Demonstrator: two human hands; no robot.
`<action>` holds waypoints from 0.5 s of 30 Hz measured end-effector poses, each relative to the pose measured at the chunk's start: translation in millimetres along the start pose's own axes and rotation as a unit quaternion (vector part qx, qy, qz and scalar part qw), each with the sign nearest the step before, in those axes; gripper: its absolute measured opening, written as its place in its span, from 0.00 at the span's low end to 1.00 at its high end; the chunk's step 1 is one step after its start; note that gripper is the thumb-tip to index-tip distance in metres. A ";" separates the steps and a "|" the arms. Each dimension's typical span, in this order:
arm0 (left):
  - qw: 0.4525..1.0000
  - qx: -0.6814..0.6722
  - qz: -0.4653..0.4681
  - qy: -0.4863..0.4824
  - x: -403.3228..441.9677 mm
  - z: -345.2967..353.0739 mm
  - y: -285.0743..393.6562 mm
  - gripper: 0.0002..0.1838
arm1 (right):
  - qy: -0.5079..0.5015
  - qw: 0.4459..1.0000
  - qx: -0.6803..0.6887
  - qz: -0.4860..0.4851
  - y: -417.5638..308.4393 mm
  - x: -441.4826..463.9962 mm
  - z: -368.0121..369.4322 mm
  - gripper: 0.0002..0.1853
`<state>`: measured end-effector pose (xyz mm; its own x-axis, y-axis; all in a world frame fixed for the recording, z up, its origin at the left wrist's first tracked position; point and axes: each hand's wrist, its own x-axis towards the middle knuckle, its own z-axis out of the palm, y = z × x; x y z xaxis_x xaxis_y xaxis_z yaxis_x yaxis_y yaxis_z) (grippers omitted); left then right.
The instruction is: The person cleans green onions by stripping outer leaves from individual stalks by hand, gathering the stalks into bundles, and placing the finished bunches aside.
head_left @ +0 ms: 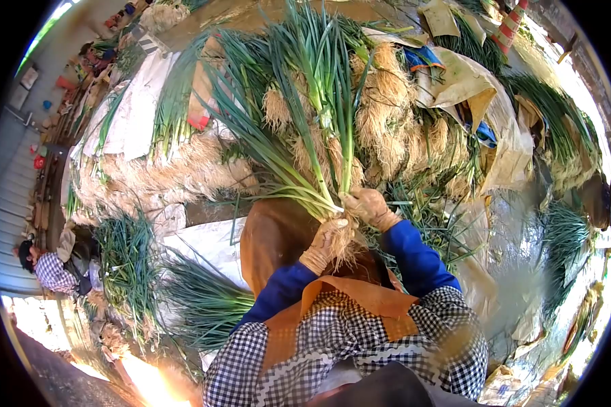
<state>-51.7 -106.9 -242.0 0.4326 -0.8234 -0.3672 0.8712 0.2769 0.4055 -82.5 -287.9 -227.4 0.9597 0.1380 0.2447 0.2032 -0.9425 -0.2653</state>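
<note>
A bunch of green onions (pixel 347 156) stands out in front of my lap, leaves pointing away from me and pale stringy roots toward me. My left hand (pixel 324 245), in a tan glove, is closed around the white root end. Just above and to the right, my right hand (pixel 370 207), gloved alike, has its fingers closed on the lower stalks of the same bunch. The roots (pixel 345 247) hang out beside my left hand. Some of the held leaves overlap the pile behind, so the bunch's far edge is hard to make out.
Beyond my hands lies a long pile of green onions with their roots (pixel 387 108) facing me. More green onions (pixel 204 298) rest at my left, by a white sheet (pixel 204 247). Another person (pixel 58 271) sits far left. A striped cone (pixel 509 28) stands at the upper right.
</note>
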 end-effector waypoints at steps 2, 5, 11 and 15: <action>0.999 0.012 0.040 -0.007 -23.3 6.7 -1.7 0.15 | -0.031 0.996 0.034 0.075 -34.1 7.4 -34.0 0.12; 1.000 0.013 0.000 -0.002 -9.5 -7.3 2.6 0.20 | 0.027 0.999 -0.045 0.005 -48.7 5.6 -72.9 0.07; 0.946 -0.178 -0.060 -0.264 2.2 21.8 47.6 0.20 | 0.293 0.895 -0.329 0.065 48.5 46.0 -74.9 0.10; 0.955 -0.137 -0.006 -0.262 4.3 20.1 52.6 0.24 | 0.004 0.771 0.573 0.279 19.5 66.5 -84.4 0.23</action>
<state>-8.7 -105.9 -205.4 0.3097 -0.9420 0.1294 0.9343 0.3268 0.1424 -31.2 -322.8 -137.6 0.9594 -0.1972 -0.2017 -0.1989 0.0339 -0.9794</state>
